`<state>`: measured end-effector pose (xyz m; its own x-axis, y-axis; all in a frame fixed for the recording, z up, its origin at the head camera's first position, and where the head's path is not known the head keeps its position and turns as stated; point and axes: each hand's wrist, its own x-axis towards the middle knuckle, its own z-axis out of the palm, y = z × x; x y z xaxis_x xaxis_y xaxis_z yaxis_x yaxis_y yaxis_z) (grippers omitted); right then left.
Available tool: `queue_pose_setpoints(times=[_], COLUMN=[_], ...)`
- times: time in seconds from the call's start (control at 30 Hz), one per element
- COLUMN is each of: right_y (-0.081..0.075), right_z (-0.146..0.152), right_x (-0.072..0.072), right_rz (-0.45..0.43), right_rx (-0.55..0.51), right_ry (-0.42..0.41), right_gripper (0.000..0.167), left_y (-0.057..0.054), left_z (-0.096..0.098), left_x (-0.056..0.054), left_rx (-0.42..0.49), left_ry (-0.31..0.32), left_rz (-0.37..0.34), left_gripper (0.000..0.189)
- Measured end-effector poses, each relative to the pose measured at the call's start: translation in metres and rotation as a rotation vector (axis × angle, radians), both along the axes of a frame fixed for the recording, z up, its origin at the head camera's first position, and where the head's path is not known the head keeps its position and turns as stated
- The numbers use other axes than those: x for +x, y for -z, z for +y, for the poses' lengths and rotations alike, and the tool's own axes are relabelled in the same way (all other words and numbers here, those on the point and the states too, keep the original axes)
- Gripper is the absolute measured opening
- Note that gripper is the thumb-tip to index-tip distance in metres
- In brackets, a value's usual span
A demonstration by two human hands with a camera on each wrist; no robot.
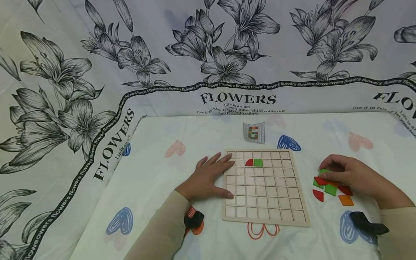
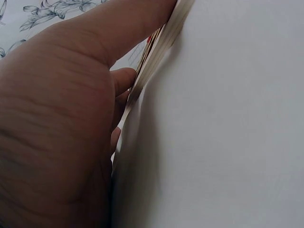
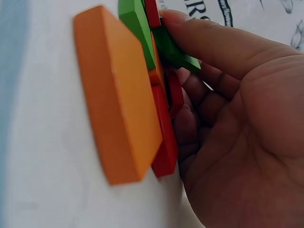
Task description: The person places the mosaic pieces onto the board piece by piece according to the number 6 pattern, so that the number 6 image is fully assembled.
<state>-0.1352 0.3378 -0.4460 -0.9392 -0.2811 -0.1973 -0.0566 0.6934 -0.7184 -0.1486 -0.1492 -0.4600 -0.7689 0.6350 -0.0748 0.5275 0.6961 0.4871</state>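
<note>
My left hand (image 1: pixel 208 180) rests with spread fingers along the left edge of a square wooden grid board (image 1: pixel 267 202); its fingertips and thumb touch the rim. In the board's upper part, a red quarter-round tile (image 1: pixel 249 163) lies beside a green square tile (image 1: pixel 258 162). To the right of the board, my right hand (image 1: pixel 354 177) reaches into a small pile of tiles. Its thumb and curled fingers pinch a tilted green tile (image 3: pixel 175 53) in the right wrist view. Near it lie an orange square tile (image 1: pixel 346 200) and a red quarter-round tile (image 1: pixel 318 195); the palm hides part of the pile.
A small printed card (image 1: pixel 254 133) with a coloured grid pattern lies behind the board. The white cloth (image 1: pixel 152 169) has printed hearts. Flower-printed fabric (image 1: pixel 182 72) rises at the back and left. Black straps (image 1: pixel 368 224) sit near both wrists.
</note>
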Motion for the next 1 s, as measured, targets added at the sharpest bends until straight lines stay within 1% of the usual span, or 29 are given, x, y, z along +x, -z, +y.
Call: queue_pose_setpoints(times=[0.1, 0.5, 0.7, 0.83, 1.0], right_y=[0.0004, -0.0023, -0.0025, -0.0035, -0.0046], right_z=[-0.0003, -0.0008, -0.0021, -0.0034, -0.0059], right_x=[-0.0004, -0.0007, -0.0002, 0.0005, 0.0011], right_rz=[0.007, -0.01, 0.021, 0.039, 0.071], right_rx=[0.008, 0.036, 0.034, 0.034, -0.01], right_ry=[0.014, 0.091, 0.113, 0.141, 0.165], right_gripper=[0.022, 0.027, 0.027, 0.03, 0.032], left_y=[-0.0006, -0.0015, -0.0019, -0.0007, 0.0006], left_z=[-0.0001, -0.0007, -0.001, -0.0012, -0.001], left_x=[0.0002, 0.0004, 0.0001, -0.0004, -0.0008], left_rx=[-0.003, -0.004, -0.001, -0.003, 0.0], left_ry=[-0.002, -0.001, -0.002, -0.002, 0.0], left_rz=[-0.001, 0.004, 0.001, 0.0, 0.001], left_gripper=[0.109, 0.109, 0.109, 0.11, 0.11])
